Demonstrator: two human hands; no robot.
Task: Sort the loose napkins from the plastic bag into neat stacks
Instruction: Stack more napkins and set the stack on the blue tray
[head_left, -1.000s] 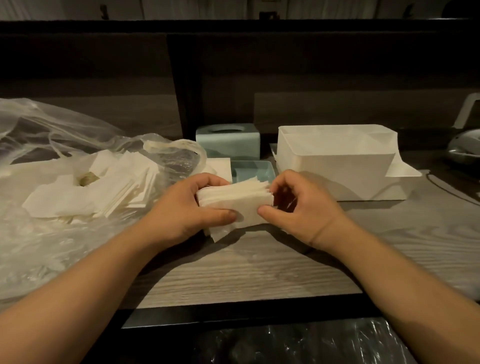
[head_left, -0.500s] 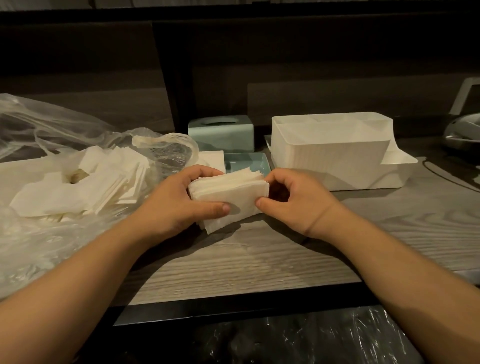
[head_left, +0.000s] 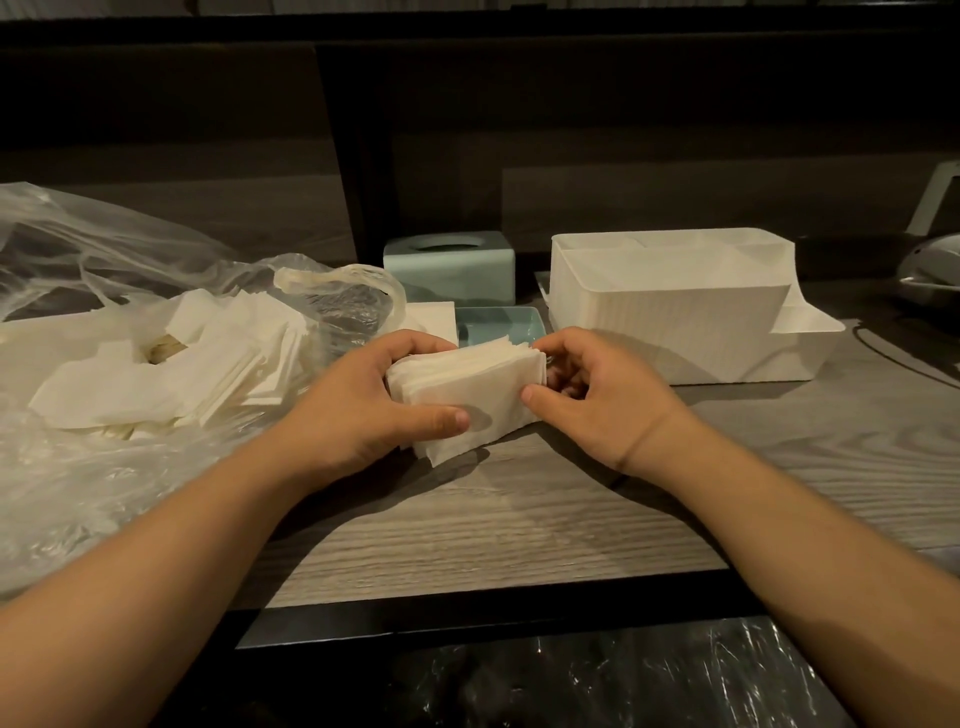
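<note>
Left hand (head_left: 363, 400) curled round one napkin stack (head_left: 467, 395), thumb pressed on its front; right hand (head_left: 597, 395) pinching its right edge, fingers bent. Stack held just above the wooden table (head_left: 519, 519). Loose napkins (head_left: 208, 364) heaped in one plastic bag (head_left: 78, 467), left. Both forearms angled inward.

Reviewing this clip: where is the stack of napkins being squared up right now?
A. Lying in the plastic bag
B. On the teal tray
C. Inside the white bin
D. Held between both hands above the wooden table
D: the left hand and right hand grip the napkin stack from either side, in front of the teal tray.
</note>
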